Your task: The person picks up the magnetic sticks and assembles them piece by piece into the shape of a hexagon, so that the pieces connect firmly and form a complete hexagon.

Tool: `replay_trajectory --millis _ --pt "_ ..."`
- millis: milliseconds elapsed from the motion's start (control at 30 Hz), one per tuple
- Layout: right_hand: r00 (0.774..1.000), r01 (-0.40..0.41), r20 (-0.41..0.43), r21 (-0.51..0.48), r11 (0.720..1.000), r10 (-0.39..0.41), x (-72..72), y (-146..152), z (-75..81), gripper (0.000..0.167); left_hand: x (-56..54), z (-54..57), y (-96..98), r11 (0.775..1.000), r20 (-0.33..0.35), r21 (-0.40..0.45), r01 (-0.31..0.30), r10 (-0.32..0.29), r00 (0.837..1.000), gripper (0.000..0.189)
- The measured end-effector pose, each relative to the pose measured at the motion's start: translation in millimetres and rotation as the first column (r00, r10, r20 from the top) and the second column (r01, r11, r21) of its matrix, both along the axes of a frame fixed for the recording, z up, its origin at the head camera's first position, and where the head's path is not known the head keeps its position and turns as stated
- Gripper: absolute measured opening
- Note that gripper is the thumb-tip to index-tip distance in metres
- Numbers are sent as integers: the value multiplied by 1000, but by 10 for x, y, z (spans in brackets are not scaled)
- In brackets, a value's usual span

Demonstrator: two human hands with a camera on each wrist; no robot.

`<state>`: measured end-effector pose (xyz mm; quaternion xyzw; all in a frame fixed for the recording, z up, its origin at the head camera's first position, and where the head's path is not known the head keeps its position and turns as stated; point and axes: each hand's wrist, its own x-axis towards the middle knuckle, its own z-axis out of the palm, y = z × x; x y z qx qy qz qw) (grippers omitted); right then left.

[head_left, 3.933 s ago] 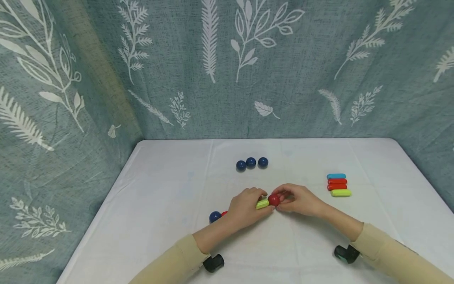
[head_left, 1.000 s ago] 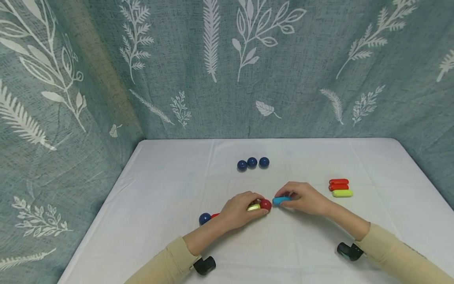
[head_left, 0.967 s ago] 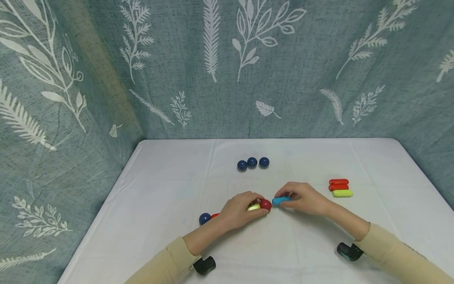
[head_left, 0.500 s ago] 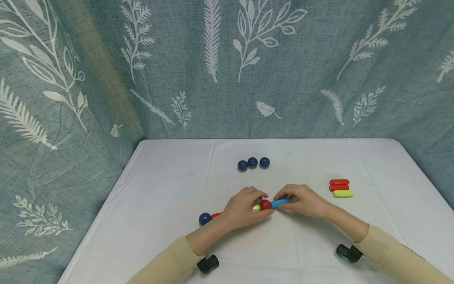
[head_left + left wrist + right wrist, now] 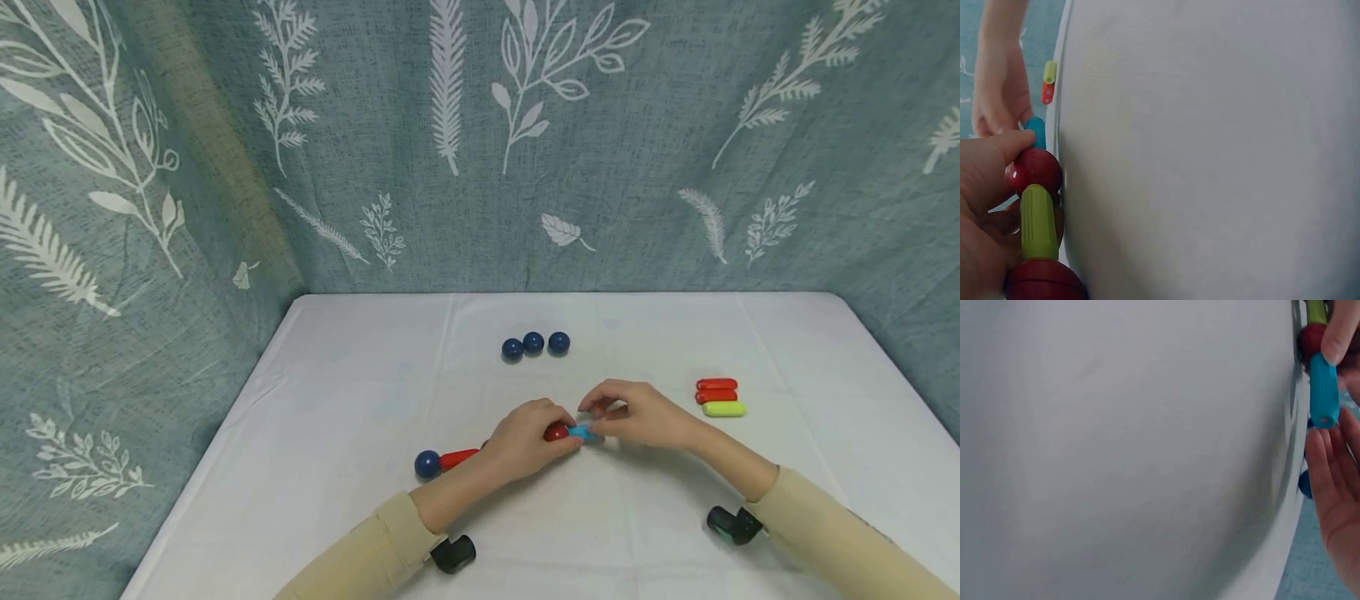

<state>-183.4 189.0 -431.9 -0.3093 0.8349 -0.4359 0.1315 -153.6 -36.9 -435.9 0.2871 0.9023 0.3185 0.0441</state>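
Note:
My left hand (image 5: 528, 437) grips a toy chain of balls and rods around its right-end red ball (image 5: 1036, 170), the thumb lying where a light blue rod (image 5: 1324, 390) joins it. Behind that ball, a lime rod (image 5: 1039, 225) and another red ball (image 5: 1044, 281) follow in the left wrist view. The chain's far left shows a navy ball (image 5: 427, 465) on a red rod (image 5: 458, 457); my left hand hides the middle from the head camera. Next to the light blue rod's free end is my right hand (image 5: 1335, 500), its fingers straight in the right wrist view.
Three loose navy balls (image 5: 533, 342) sit toward the back of the white-covered table (image 5: 360, 375). At the right lie two red rods (image 5: 716, 390) and a lime rod (image 5: 724, 409), side by side. A leaf-patterned curtain (image 5: 480, 225) hangs behind.
The light blue rod left the right-hand pile in my right hand and was joined to the red ball. Since then my right fingers have come off it, and my left hand has shifted over the ball.

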Motion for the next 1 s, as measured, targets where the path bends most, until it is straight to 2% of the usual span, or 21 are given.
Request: replay_trajectory --millis 100,200,267,400,567,767,1000 --pt "994 105 -43 -15 994 -105 -111 -60 -6 23 4 -6 -10 1000 8 2 -1 1 1000 18" --pt "968 242 -68 -7 970 -242 -244 -149 -3 29 5 -12 -17 1000 21 -7 -2 2 1000 19" --pt "945 322 -56 2 947 -321 -332 -213 11 34 6 -14 -19 1000 28 -16 -4 4 1000 20" --pt "914 405 -11 -2 914 -405 -501 -327 22 43 12 -15 -17 1000 34 -26 -6 7 999 21" --pt "894 445 42 15 895 -445 -658 -438 -4 49 16 -16 -17 1000 25 -24 -1 1 1000 22" --pt "886 455 69 65 888 -459 -739 -512 -38 52 5 -35 -27 1000 8 -10 14 -13 1000 21" --pt "885 461 22 107 881 -465 -764 -555 -69 48 4 -41 -40 1000 3 -9 17 -17 1000 20"
